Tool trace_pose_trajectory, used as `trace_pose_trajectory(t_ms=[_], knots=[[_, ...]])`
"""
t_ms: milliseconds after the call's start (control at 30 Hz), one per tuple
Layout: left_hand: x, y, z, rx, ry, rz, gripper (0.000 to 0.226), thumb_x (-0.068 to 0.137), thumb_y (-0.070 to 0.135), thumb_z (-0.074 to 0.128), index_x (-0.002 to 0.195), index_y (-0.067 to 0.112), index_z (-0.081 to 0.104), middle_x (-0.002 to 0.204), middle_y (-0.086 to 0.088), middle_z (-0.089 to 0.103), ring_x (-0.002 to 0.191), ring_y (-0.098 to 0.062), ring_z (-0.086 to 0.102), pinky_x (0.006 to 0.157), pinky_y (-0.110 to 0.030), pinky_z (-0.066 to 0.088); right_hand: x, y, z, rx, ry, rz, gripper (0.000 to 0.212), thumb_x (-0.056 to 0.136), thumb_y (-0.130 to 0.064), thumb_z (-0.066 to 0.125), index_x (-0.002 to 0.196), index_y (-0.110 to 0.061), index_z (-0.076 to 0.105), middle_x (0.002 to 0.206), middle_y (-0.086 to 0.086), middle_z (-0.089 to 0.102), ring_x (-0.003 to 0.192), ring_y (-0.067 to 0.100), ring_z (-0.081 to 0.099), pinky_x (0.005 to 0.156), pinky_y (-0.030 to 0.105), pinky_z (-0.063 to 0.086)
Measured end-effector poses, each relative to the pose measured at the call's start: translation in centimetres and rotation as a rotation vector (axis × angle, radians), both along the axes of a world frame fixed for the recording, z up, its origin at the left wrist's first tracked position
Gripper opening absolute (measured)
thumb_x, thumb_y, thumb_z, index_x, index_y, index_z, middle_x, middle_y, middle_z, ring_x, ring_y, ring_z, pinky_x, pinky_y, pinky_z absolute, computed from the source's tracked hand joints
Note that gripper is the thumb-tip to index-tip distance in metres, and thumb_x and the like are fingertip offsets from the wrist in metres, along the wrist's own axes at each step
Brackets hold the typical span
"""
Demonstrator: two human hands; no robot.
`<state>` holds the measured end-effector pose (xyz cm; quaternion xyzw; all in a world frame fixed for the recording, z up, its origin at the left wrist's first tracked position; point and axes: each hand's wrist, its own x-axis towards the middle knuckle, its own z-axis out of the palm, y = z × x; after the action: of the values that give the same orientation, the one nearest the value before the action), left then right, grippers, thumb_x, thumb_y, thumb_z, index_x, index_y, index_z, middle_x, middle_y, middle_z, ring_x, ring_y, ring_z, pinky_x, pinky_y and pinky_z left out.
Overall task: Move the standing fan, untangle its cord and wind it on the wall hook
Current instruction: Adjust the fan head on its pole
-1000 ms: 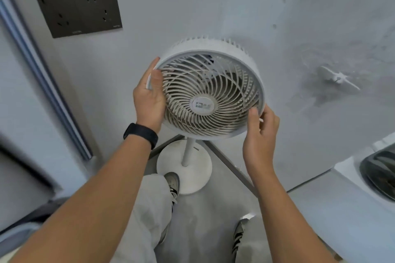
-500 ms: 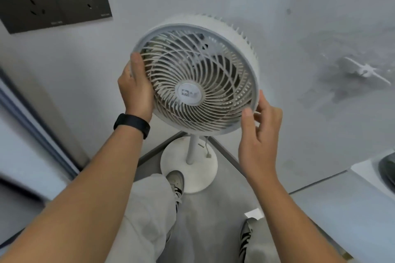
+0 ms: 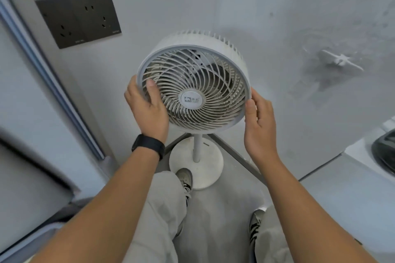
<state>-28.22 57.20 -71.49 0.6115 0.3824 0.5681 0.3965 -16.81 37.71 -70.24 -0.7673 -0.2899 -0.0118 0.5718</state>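
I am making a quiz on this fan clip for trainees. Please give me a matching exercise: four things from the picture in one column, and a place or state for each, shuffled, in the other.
Things:
1. white round fan head
2. black socket panel
3. white round fan base
4. black wristband

Places or states:
A. on the floor by a shoe
B. held at both sides, left hand and right hand
C. on the left forearm
D. on the wall, upper left

Pairs: 1-B, 2-D, 3-A, 4-C
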Motion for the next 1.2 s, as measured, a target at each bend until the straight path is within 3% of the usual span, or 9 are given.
trace_pose_trajectory(t_ms=[167,300,367,533,667,867,967,1067,1200], knots=[[-0.8,-6.1,-1.4,-0.52,0.122,-0.293,0.094,0.089,0.042,0.077,0.16,0.021,0.018,0.159,-0.006,0.028,0.14,-0.012,0.03,0.116,-0.032,0.027,-1.0,-1.6,-0.5,0.016,0.1,-0.002,0.037,0.107,-0.039,0.048,0.143,-0.034,0.053,0.118,-0.016,0.054,0.106,-0.006,0.056,0.088,0.013,0.045],[-1.2,-8.2,-1.8,-0.752,0.203,-0.615,0.072,0.082,0.05,0.079,0.143,0.03,0.044,0.132,0.011,0.059,0.122,-0.018,0.057,0.093,-0.034,0.059,-2.0,-4.2,-1.4,-0.008,0.17,0.016,0.037,0.106,-0.036,0.051,0.143,-0.037,0.053,0.118,-0.018,0.058,0.108,0.004,0.06,0.093,0.024,0.049],[-1.2,-10.2,-0.9,-0.746,0.399,-0.727,0.046,0.092,0.037,0.072,0.133,0.026,0.054,0.121,0.006,0.061,0.105,-0.018,0.059,0.07,-0.025,0.06,-2.5,-5.6,-1.7,-0.041,0.203,0.021,0.041,0.105,-0.037,0.051,0.146,-0.036,0.051,0.119,-0.017,0.06,0.106,0.007,0.061,0.094,0.024,0.049],[-1.0,-15.6,-0.1,-0.633,0.817,-0.877,0.062,0.086,0.029,0.074,0.141,0.015,0.047,0.132,-0.004,0.056,0.128,-0.029,0.056,0.093,-0.033,0.048,-3.3,-9.0,-3.5,-0.121,0.266,0.065,0.045,0.105,-0.039,0.053,0.149,-0.037,0.048,0.118,-0.014,0.061,0.101,0.011,0.064,0.1,0.034,0.051],[0.2,-17.7,-0.5,-0.526,0.821,-0.826,0.04,0.091,0.02,0.068,0.128,0.02,0.052,0.12,0.003,0.056,0.118,-0.023,0.063,0.1,-0.035,0.051,-3.4,-10.7,-4.1,-0.133,0.27,0.184,0.049,0.105,-0.034,0.054,0.152,-0.039,0.042,0.123,-0.015,0.059,0.093,0.003,0.059,0.091,0.022,0.049],[2.7,-18.3,-3.2,-0.435,0.877,-0.8,0.098,0.064,0.054,0.063,0.153,0.019,0.038,0.154,-0.005,0.047,0.125,-0.032,0.063,0.107,-0.049,0.051,-0.9,-10.6,-4.5,-0.128,0.199,0.233,0.034,0.105,-0.025,0.054,0.137,-0.033,0.063,0.116,-0.019,0.065,0.097,-0.011,0.06,0.081,0.002,0.043],[4.0,-18.9,-3.8,-0.441,0.972,-0.807,0.081,0.089,0.038,0.063,0.16,0.019,0.028,0.161,-0.011,0.036,0.142,-0.029,0.047,0.115,-0.042,0.042,1.0,-10.4,-5.2,-0.158,0.22,0.097,0.032,0.101,-0.014,0.05,0.118,-0.026,0.074,0.104,-0.01,0.072,0.079,-0.004,0.062,0.08,0.02,0.05],[6.1,-19.2,-5.8,-0.456,1.025,-0.81,0.073,0.094,0.033,0.061,0.158,0.018,0.031,0.16,-0.01,0.038,0.143,-0.027,0.044,0.115,-0.039,0.041,3.8,-10.5,-7.0,-0.395,0.222,0.085,0.032,0.098,-0.019,0.048,0.114,-0.027,0.074,0.111,-0.006,0.073,0.095,0.013,0.066,0.089,0.036,0.054],[9.1,-19.6,-8.6,-0.468,1.098,-0.768,0.067,0.095,0.033,0.059,0.156,0.018,0.036,0.159,-0.01,0.041,0.146,-0.028,0.039,0.117,-0.041,0.039,7.0,-11.3,-9.9,-0.724,0.199,0.115,0.031,0.097,-0.024,0.045,0.112,-0.027,0.072,0.114,-0.002,0.071,0.097,0.024,0.064,0.08,0.036,0.053]])
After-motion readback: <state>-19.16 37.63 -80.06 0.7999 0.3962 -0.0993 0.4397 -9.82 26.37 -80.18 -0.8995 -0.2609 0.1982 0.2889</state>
